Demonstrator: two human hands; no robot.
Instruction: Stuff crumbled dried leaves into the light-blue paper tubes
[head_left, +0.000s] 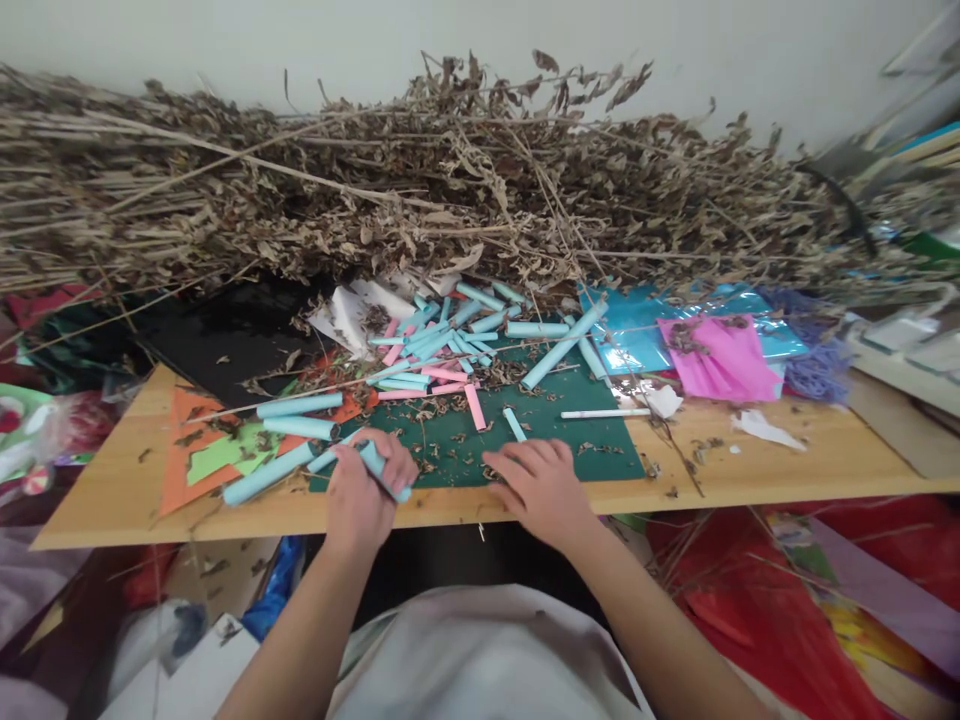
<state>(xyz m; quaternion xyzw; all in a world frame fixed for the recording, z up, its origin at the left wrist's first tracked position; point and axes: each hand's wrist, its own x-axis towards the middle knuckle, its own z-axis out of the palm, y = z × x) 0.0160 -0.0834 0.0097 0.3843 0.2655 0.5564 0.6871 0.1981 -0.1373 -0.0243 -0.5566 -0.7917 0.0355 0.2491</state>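
My left hand (365, 490) is closed around a light blue paper tube (384, 473), near the front edge of the green mat. With fingers spread, my right hand (541, 487) rests low over the green mat (600, 447) and holds nothing. Just beyond its fingertips lies a short blue paper tube (514, 424). Thicker blue tubes (270, 474) lie to the left of my left hand. A loose pile of thin blue tubes (431, 343) and several pink tubes (475, 406) covers the back of the mat. Bits of dry leaf are scattered over everything.
A heap of dried leafy stalks (375, 200) fills the back against the wall. Orange paper (178, 450) lies left, a pink sheet (724, 360) and a blue film packet (637, 340) right. A thin white stick (604, 413) crosses the mat. The wooden board (112, 480) ends close before me.
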